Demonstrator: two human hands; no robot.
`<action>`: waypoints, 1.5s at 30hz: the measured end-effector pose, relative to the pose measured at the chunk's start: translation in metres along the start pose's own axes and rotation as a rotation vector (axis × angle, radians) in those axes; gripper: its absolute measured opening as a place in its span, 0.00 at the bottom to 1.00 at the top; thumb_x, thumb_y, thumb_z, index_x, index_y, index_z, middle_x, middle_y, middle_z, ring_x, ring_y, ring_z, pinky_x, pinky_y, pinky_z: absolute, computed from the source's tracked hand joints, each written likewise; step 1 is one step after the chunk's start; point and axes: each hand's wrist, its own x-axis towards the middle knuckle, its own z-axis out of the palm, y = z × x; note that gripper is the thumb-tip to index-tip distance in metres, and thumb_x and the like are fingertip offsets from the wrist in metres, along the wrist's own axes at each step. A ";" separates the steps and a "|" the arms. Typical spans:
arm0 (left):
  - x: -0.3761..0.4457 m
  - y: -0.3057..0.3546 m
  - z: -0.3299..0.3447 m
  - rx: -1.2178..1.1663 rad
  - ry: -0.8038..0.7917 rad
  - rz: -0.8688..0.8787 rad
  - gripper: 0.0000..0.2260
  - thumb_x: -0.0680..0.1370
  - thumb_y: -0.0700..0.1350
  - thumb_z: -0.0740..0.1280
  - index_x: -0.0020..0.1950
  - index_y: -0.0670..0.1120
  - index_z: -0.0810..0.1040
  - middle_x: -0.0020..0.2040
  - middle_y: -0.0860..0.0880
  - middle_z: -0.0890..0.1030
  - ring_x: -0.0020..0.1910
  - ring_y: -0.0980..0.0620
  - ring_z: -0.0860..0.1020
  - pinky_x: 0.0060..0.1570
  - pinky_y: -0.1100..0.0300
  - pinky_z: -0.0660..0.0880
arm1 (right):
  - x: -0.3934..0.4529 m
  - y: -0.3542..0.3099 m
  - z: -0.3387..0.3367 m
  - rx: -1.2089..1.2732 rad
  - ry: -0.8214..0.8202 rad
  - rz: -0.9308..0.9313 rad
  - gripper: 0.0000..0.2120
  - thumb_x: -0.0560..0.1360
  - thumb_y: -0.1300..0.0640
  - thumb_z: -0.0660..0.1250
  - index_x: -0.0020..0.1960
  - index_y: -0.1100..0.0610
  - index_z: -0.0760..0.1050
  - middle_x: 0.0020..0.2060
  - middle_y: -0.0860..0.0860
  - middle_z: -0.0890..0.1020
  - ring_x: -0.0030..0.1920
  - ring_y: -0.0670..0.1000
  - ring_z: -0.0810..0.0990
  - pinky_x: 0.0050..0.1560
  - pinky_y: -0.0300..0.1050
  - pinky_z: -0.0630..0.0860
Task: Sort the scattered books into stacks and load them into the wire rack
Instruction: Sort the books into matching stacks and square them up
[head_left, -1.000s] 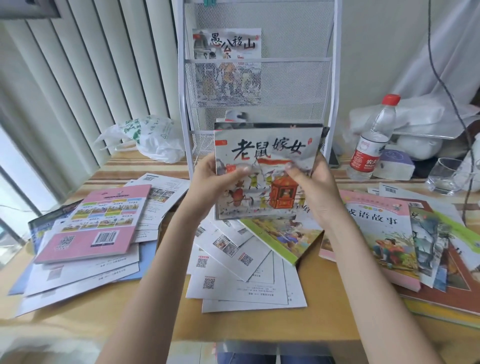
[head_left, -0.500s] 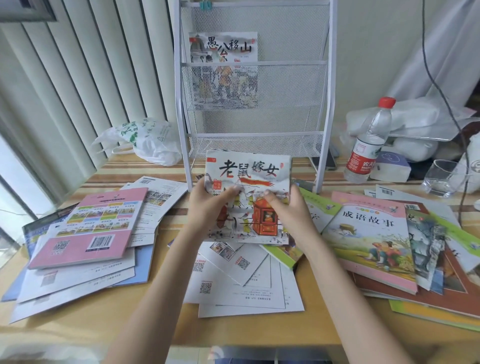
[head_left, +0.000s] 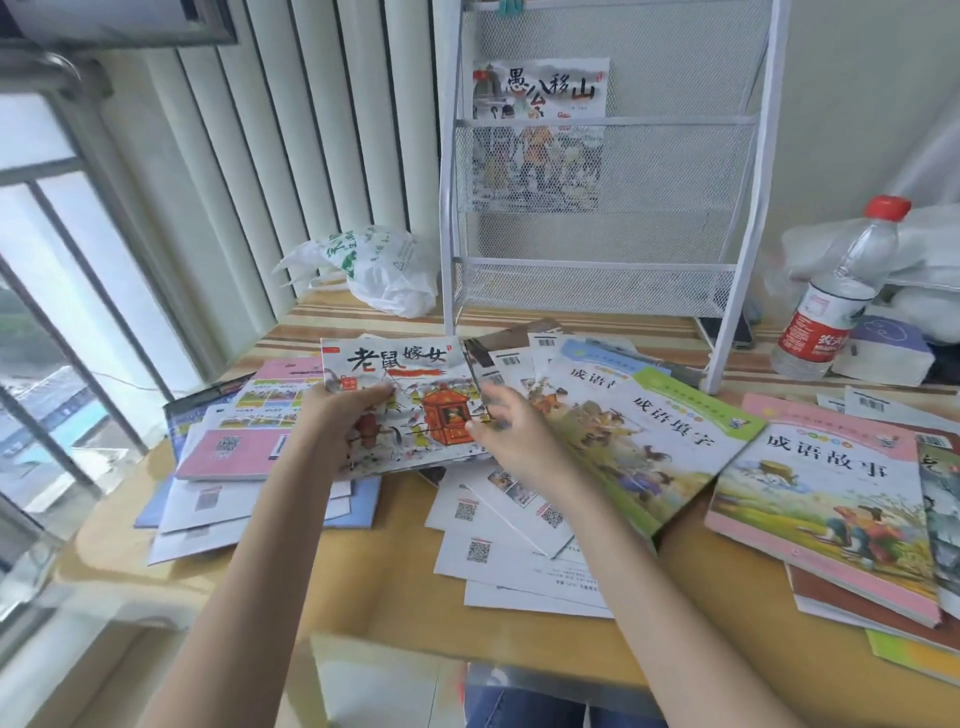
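The left hand (head_left: 340, 415) is clamped on the left part of a picture book with a red sedan chair on its cover (head_left: 400, 395), thumb on top of the cover and fingers hidden underneath, holding it low over the wooden surface (head_left: 363, 587) and tilted slightly. The right hand (head_left: 511, 434) sits at the book's right edge with its fingers loosely curled and slightly apart; motion blur at the fingertips makes it impossible to tell whether they grip the edge or only touch it. Under and to the left of the left hand lies a pile topped by a pink-backed book (head_left: 244, 447), resting on white and blue ones. Below the right hand white booklets with QR codes (head_left: 498, 540) fan out. Just right of the right hand a green-bordered book (head_left: 639, 441) lies flat over other thin books, and further right a pink-bordered book (head_left: 826, 493) tops another overlapping heap. Beyond both hands stands the white wire rack (head_left: 608, 244), upright at the back of the surface, with one illustrated book (head_left: 540, 130) standing in its upper pocket. Left of the rack lies a crumpled plastic bag (head_left: 379, 265); far right of the right hand stands a water bottle with a red cap (head_left: 836, 291).
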 end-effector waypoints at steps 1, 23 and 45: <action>0.000 0.001 -0.006 0.026 0.002 0.006 0.28 0.64 0.45 0.80 0.60 0.37 0.75 0.48 0.38 0.82 0.41 0.43 0.82 0.34 0.55 0.79 | 0.001 0.000 0.010 0.009 -0.013 -0.008 0.25 0.77 0.51 0.65 0.72 0.46 0.61 0.69 0.49 0.68 0.69 0.49 0.67 0.57 0.44 0.68; -0.029 0.009 0.078 0.653 -0.158 0.668 0.16 0.78 0.44 0.65 0.65 0.40 0.74 0.63 0.43 0.77 0.63 0.46 0.74 0.61 0.59 0.68 | -0.020 0.027 -0.038 -1.116 0.199 0.174 0.37 0.77 0.33 0.47 0.77 0.54 0.47 0.76 0.58 0.52 0.74 0.65 0.50 0.71 0.64 0.51; -0.009 -0.006 0.148 0.159 -0.421 0.017 0.18 0.78 0.53 0.65 0.54 0.38 0.79 0.44 0.41 0.80 0.42 0.44 0.79 0.43 0.56 0.76 | -0.016 0.027 -0.055 -0.397 0.096 -0.172 0.23 0.77 0.41 0.60 0.70 0.47 0.69 0.69 0.46 0.71 0.69 0.46 0.67 0.66 0.42 0.64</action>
